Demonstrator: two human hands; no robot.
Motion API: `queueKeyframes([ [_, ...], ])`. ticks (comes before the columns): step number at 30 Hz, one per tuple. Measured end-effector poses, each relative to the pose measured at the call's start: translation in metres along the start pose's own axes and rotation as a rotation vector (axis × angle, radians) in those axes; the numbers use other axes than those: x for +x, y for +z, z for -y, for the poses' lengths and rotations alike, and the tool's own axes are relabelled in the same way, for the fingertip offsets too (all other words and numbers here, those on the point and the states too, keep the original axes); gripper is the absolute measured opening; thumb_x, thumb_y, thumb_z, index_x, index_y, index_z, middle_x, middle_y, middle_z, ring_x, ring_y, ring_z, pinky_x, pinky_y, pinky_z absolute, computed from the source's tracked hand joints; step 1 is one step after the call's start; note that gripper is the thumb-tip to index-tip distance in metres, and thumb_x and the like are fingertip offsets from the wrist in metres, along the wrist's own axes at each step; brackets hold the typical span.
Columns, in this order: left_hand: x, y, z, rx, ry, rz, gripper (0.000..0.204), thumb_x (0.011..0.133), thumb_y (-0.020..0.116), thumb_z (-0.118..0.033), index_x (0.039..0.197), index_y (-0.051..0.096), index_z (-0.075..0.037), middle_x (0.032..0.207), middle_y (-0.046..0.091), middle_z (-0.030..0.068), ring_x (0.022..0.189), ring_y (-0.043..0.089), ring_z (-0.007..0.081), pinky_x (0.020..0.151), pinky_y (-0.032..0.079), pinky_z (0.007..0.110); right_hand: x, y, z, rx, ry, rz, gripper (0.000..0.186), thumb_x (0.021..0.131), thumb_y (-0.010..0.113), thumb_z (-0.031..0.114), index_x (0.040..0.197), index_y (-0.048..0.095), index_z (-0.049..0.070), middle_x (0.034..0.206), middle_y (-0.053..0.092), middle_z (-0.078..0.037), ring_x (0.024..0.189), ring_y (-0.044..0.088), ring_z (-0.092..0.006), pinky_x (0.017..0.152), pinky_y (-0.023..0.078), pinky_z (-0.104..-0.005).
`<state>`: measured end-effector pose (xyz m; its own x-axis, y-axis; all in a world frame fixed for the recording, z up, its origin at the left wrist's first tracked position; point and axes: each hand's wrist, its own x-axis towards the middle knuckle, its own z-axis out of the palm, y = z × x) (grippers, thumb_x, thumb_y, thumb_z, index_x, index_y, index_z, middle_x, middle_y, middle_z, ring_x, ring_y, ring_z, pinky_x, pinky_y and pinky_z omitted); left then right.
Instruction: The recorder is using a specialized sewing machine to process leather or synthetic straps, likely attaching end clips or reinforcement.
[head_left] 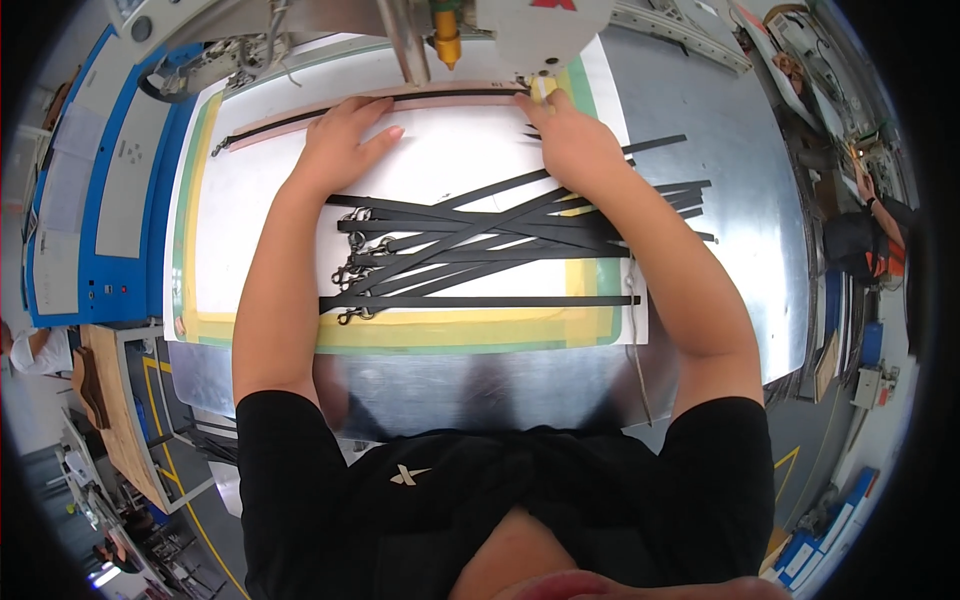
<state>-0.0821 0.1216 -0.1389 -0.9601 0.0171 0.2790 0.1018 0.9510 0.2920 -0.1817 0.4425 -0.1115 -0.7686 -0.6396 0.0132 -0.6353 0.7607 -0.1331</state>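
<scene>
A black strap point(455, 95) lies along a narrow pink strip point(290, 115) at the far side of the white work surface. Its metal snap hook point(219, 147) sticks out at the left end. My left hand point(345, 145) rests on the strap near its middle, fingers flat and thumb spread away. Near the strap's right end is my right hand point(575, 140), with fingers stretched out and apart, the index fingertip touching the strap. Between my forearms lies a loose, crisscrossed pile of black straps point(490, 240), their snap hooks point(350, 270) mostly gathered at the left.
Above the strip hang a brass-coloured nozzle point(447, 45) and a white machine head point(545, 30). Yellow and green tape borders point(420, 330) frame the white sheet on a metal table point(720, 250). A blue cabinet point(110, 200) stands left. Another person point(865, 240) is at far right.
</scene>
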Motion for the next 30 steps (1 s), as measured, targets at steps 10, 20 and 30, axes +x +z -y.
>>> queueKeyframes([
  [10,-0.014,-0.058,0.155,0.303,-0.49,-0.141,0.044,0.097,0.069,-0.041,0.121,0.07,-0.004,0.122,0.071,0.0199,0.116,0.067,0.0401,0.098,0.054,0.046,-0.002,0.01,-0.01,-0.091,0.057,-0.039,0.06,0.099,0.044,0.007,0.156,0.046,0.023,0.145,0.052,-0.02,0.108,0.07,-0.0399,0.092,0.058,-0.0482],
  [20,-0.019,-0.089,0.196,0.26,-0.6,0.128,0.046,0.099,0.066,-0.043,0.098,0.072,0.002,0.101,0.074,0.0286,0.099,0.072,0.0423,0.089,0.054,0.049,-0.004,0.017,-0.008,0.036,0.024,-0.131,0.048,0.097,0.048,0.007,0.144,0.056,0.008,0.124,0.06,-0.019,0.104,0.07,-0.0375,0.087,0.059,-0.0485],
  [30,-0.164,-0.176,0.105,-0.505,-0.586,-0.108,0.034,0.101,0.064,-0.026,0.074,0.058,-0.007,0.067,0.049,-0.0023,0.063,0.041,0.0075,0.06,0.032,0.028,-0.019,-0.011,-0.021,0.207,0.16,-0.073,0.047,0.09,0.065,0.016,0.135,0.059,0.005,0.126,0.06,-0.018,0.107,0.069,-0.0381,0.094,0.058,-0.0461],
])
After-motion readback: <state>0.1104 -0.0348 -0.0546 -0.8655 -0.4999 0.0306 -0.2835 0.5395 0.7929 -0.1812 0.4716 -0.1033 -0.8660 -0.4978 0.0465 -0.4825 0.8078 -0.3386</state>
